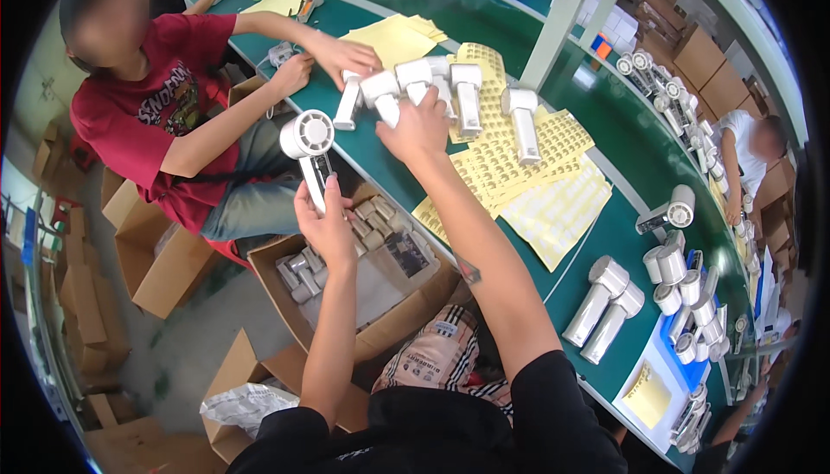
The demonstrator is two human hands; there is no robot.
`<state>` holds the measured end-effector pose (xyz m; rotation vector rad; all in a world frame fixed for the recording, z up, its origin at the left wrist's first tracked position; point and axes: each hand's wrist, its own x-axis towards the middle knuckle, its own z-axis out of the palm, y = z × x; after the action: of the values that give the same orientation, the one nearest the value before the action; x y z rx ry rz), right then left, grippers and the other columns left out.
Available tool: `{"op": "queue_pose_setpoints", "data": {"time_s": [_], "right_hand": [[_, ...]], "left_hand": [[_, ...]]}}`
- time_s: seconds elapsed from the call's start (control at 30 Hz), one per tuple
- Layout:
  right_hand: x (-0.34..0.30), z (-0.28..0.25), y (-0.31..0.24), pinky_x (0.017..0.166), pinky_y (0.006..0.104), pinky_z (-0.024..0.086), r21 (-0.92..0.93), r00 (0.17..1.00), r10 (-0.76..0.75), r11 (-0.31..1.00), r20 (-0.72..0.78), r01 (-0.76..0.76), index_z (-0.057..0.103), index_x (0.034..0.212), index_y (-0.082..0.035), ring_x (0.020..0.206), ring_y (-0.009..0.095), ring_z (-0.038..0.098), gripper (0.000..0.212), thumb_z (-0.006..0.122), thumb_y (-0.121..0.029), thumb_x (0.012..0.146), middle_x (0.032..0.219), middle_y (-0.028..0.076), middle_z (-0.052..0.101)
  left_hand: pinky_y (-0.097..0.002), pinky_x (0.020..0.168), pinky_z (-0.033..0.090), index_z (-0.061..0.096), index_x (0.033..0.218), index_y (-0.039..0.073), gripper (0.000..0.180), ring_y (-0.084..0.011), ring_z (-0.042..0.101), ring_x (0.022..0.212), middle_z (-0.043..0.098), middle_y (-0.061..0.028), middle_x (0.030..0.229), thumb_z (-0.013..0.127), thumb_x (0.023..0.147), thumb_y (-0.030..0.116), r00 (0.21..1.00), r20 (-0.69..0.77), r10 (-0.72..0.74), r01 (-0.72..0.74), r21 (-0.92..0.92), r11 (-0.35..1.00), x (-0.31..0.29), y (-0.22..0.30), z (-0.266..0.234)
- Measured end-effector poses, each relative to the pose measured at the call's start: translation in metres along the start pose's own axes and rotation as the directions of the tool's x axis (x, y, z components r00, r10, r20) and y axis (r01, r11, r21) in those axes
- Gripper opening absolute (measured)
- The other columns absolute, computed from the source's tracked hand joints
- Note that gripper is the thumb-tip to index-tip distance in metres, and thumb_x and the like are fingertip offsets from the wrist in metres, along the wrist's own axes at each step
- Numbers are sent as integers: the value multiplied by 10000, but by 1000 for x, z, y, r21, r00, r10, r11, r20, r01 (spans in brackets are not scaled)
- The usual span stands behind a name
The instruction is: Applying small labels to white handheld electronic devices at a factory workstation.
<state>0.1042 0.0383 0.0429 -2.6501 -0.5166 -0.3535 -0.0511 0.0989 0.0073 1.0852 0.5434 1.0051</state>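
In my left hand [328,225] I hold a white handheld fan [308,135] upright by its handle, its round grille facing me, over the table's near edge. My right hand [418,131] is closed around the handle of a second white fan [380,92] in a group on the table; its fingertips are partly hidden. Another fan [467,98] stands just right of that hand, and one more [522,124] lies farther right. Yellow sticker sheets [484,163] spread beneath and beside them. A co-worker's hand [346,57] touches a fan [348,100] at the group's left end.
An open cardboard box [380,336] with several fans sits below the table edge. On the green table [553,279], two fans [596,305] lie to the right, near a blue tray [683,357] of more fans. A metal post [562,20] rises at the back. The co-worker [164,102] sits left.
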Motion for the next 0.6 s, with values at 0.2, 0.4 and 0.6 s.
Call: {"op": "queue_pose_setpoints", "data": {"time_s": [0.2,0.4,0.6], "right_hand": [[2,-1,-11,991,474,397,-127,982,85,990,166,-64,626,1140,-40,1247,465,390,573,612,-506,808,1393,348,299],[-10,-13,29,1000,450,389,226,993,-118,967,-6,117,617,1182,-79,1189,417,473,467,530,-437,894,1304,262,470],[-49,-112,83,671,320,526,861,910,-136,404,390,-309,506,1235,-77,947,157,594,518,605,-439,877,1054,60,599]], "left_hand": [[-208,506,419,478,1170,19,341,-65,540,631,667,-87,902,577,939,249,959,228,-169,182,-36,983,-20,16,5],[-192,514,408,515,1124,14,299,-53,533,641,664,-74,878,541,955,259,907,341,-247,261,5,965,-26,20,24],[-222,505,444,598,1123,10,350,-78,562,635,607,-32,799,590,924,297,669,635,-386,293,252,922,-47,34,66]]}}
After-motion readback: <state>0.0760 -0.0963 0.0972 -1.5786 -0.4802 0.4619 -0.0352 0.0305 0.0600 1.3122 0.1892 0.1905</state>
